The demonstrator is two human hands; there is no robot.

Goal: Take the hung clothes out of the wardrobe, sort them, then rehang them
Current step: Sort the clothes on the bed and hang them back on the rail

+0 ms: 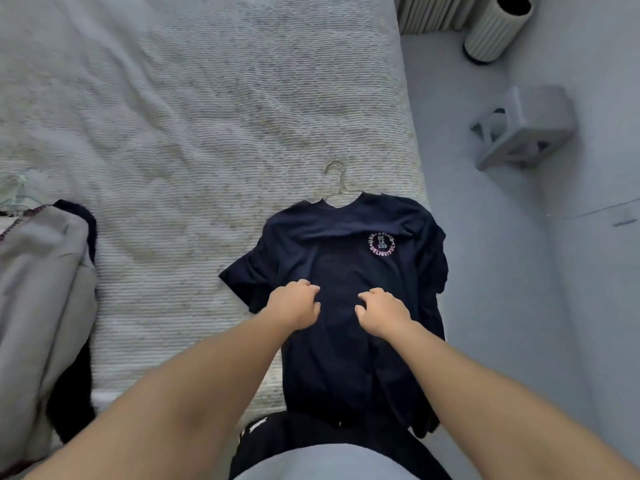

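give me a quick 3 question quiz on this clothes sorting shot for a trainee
1. True or false: the navy t-shirt lies on the bed with a hanger in its neck.
2. Which hand is nearer the round logo: A left hand, B right hand?
3. Fill in: the grey garment lies at the bed's ___ edge in the picture.

Key: 1 true; 2 B; 3 left

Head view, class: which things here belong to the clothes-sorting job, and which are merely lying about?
Job: navy T-shirt, wire hanger, grey garment pile, left hand, right hand.
Lying about: ribbed bin, grey stool.
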